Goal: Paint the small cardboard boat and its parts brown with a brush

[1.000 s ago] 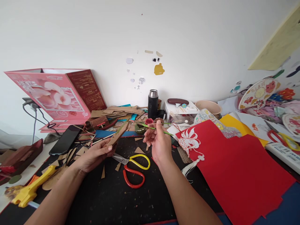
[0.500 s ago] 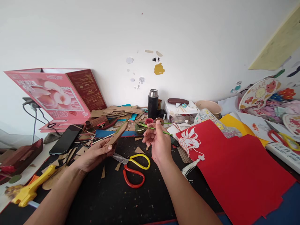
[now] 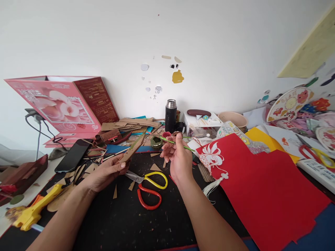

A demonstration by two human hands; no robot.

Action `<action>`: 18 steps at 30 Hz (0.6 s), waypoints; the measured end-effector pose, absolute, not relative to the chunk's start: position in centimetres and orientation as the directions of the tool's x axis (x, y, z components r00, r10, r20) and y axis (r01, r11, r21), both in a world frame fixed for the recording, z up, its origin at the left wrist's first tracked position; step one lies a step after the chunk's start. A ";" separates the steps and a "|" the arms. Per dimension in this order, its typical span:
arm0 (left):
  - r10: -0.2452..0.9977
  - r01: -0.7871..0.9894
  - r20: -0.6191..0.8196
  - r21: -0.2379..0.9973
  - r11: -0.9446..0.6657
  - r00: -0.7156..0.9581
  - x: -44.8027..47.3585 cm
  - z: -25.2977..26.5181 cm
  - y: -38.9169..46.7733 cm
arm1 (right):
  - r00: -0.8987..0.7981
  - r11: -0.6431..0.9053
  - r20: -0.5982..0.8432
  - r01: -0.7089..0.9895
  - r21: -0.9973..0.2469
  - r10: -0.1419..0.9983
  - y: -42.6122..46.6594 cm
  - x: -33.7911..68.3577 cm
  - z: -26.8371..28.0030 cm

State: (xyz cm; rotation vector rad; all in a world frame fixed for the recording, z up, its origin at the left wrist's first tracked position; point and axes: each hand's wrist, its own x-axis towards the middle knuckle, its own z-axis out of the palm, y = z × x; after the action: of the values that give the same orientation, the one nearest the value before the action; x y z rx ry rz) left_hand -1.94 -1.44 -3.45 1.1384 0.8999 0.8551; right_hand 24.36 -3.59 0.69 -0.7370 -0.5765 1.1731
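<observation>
My left hand (image 3: pixel 111 171) grips a folded strip of brown cardboard (image 3: pixel 134 150) with green smears along its upper edge, thumb on the near end. Pinched in my right hand (image 3: pixel 179 158) is a thin green stick (image 3: pixel 171 141); part of it is hidden by the fingers, and its left end points at a small open jar of dark green paint (image 3: pixel 156 143). Between the hands, on the black mat (image 3: pixel 136 226), lie scissors (image 3: pixel 146 183) with one yellow and one red handle. Their blade tips are hidden by my left hand.
Cardboard scraps (image 3: pixel 141 122) are piled behind. A black flask (image 3: pixel 171 116) stands near the wall. On the left are a phone (image 3: pixel 73 155), a yellow glue gun (image 3: pixel 39 207) and a pink box (image 3: pixel 62 104). Red sheets (image 3: pixel 264 184) cover the right side.
My right hand has shifted slightly right, and the stick's left end has moved away from over the green paint jar. The cardboard strip has moved slightly right at its far end.
</observation>
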 end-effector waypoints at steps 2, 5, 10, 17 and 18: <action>0.907 -0.101 -0.148 0.974 0.203 0.394 -2.0 -3.5 -1.4 | 0.294 0.208 0.026 -0.607 -0.767 0.955 -3.6 24.4 0.7; 0.910 -0.103 -0.141 0.975 0.195 0.390 -2.1 -3.6 -1.4 | 0.269 0.194 0.031 -0.603 -0.774 0.963 -3.7 24.2 0.7; 0.919 -0.127 -0.128 0.974 0.187 0.374 -2.2 -3.8 -1.3 | 0.203 0.145 0.030 -0.578 -0.803 0.979 -4.0 23.9 0.7; 0.934 -0.147 -0.122 0.973 0.180 0.336 -2.2 -3.5 -1.3 | 0.129 0.123 0.061 -0.556 -0.822 0.990 -4.2 23.1 0.2; 0.935 -0.146 -0.126 0.972 0.183 0.331 -2.2 -3.4 -1.3 | 0.113 0.118 0.066 -0.551 -0.826 0.991 -4.3 23.0 0.1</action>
State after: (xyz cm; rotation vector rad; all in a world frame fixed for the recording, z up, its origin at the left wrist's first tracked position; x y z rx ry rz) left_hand -2.15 -1.29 -3.43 1.1058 0.9174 0.9374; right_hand 22.98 -4.31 0.10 -0.7445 -0.7519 1.2995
